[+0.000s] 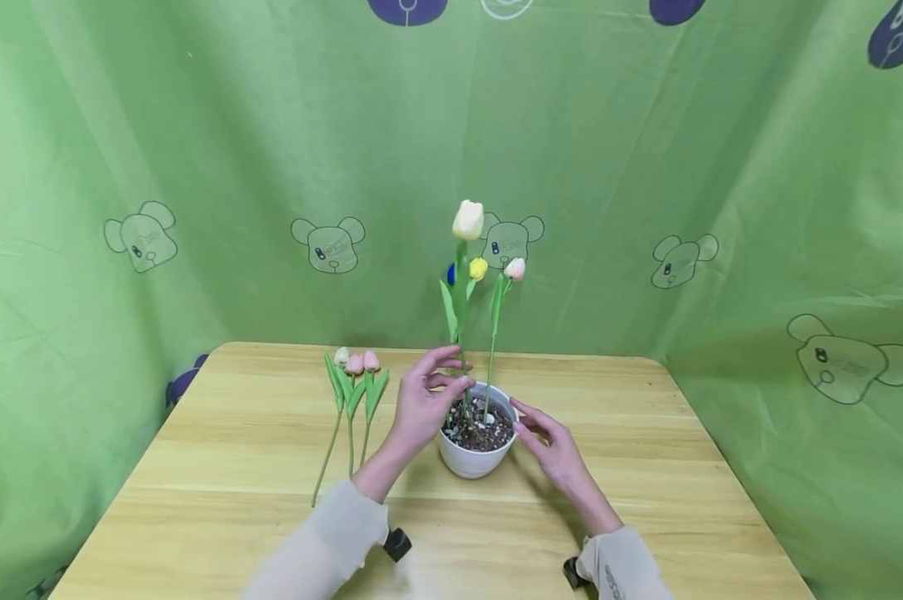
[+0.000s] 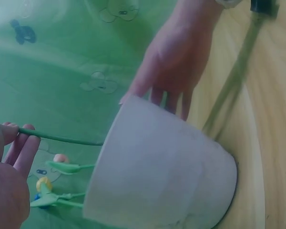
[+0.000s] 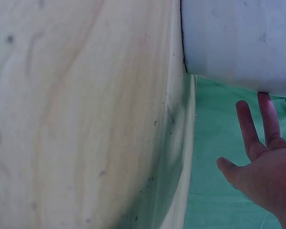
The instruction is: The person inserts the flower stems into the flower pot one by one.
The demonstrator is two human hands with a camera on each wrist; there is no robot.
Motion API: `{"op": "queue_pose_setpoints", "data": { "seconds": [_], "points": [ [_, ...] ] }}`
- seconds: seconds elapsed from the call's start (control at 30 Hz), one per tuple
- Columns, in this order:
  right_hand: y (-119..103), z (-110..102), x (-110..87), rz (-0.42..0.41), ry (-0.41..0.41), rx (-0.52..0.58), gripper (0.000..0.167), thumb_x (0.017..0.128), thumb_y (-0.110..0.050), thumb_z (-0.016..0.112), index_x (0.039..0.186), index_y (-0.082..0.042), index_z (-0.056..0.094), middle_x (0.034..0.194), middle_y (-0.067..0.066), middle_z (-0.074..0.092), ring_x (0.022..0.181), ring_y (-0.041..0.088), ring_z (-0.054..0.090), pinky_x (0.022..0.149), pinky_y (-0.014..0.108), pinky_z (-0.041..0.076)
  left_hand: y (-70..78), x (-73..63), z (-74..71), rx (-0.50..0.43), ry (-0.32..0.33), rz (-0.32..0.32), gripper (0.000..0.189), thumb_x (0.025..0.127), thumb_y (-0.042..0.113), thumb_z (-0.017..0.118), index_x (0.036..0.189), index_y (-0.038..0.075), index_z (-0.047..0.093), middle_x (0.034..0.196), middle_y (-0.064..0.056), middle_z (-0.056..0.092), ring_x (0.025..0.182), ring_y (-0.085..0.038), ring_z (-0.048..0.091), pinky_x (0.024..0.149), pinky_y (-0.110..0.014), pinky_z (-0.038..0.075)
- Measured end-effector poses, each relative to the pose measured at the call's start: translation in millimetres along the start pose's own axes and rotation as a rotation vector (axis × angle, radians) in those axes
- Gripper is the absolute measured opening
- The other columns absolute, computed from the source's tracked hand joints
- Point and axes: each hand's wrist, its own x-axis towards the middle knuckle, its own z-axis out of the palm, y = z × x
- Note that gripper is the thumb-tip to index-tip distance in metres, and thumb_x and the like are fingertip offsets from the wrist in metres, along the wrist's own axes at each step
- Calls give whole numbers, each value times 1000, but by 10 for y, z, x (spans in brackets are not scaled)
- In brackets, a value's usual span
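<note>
The creamy tulip [image 1: 461,296] points straight up over the white pot [image 1: 472,464], its low end inside the rim. My left grip [image 1: 421,404], the nearer one, pinches its thin green stem [image 2: 62,138]. Its bloom [image 1: 468,221] is big. My right grip [image 1: 556,454] touches the pot with loose fingers. The pot sits on the desk [image 1: 234,467].

Cream tulip [image 1: 468,222] upright, green stem [image 2: 62,138] pinched in my left hand [image 1: 424,400], reaching inside white pot [image 1: 472,463]. Pot soil-filled, upright, my right hand [image 1: 558,454] touching rim; stands toward far edge of surface [image 1: 646,492], well in from left and right edges.
</note>
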Motion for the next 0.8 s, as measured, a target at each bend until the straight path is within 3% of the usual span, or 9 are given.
{"op": "queue_pose_setpoints", "data": {
  "seconds": [0.13, 0.23, 0.33, 0.43, 0.53, 0.8],
  "points": [
    [-3, 4, 5, 7, -1, 5, 46, 101, -16, 66, 146, -9, 57, 119, 19, 73, 116, 33, 65, 110, 57, 48, -85, 28, 116, 16, -47, 2, 47, 91, -9, 69, 136, -3, 58, 117, -29, 68, 92, -42, 73, 80, -45, 66],
    [-5, 6, 2, 8, 0, 0, 46, 101, -17, 66, 146, -9, 58, 119, 19, 73, 117, 36, 66, 109, 56, 50, -165, 47, 189, 32, -79, 16, 47, 92, -9, 69, 136, -3, 58, 117, -29, 69, 92, -46, 72, 78, -46, 66],
    [-3, 9, -1, 1, 0, -9, 46, 101, -17, 67, 146, -10, 58, 120, 19, 73, 117, 34, 66, 107, 50, 53, -229, 63, 247, 55, -105, 39, 46, 91, -9, 69, 136, -3, 59, 115, -28, 70, 93, -44, 73, 79, -42, 67],
    [-5, 9, 1, -7, -2, -18, 46, 101, -18, 66, 146, -10, 58, 120, 17, 74, 115, 25, 67, 105, 38, 54, -266, 73, 290, 81, -126, 46, 45, 92, -9, 69, 135, -2, 60, 114, -27, 71, 94, -40, 74, 83, -30, 66],
    [-6, 7, 3, -18, 2, -23, 45, 102, -16, 66, 145, -8, 58, 119, 18, 74, 112, 16, 67, 105, 31, 53, -306, 77, 324, 98, -148, 38, 45, 92, -9, 69, 135, -1, 61, 114, -24, 72, 95, -38, 75, 84, -27, 65],
    [-3, -7, 2, -19, 6, -23, 45, 102, -16, 66, 145, -8, 58, 118, 17, 74, 110, 13, 66, 102, 30, 53, -360, 90, 347, 208, -218, 77, 39, 95, -5, 67, 133, 1, 63, 116, -20, 72, 97, -31, 74, 83, -24, 64]
  ]
}}
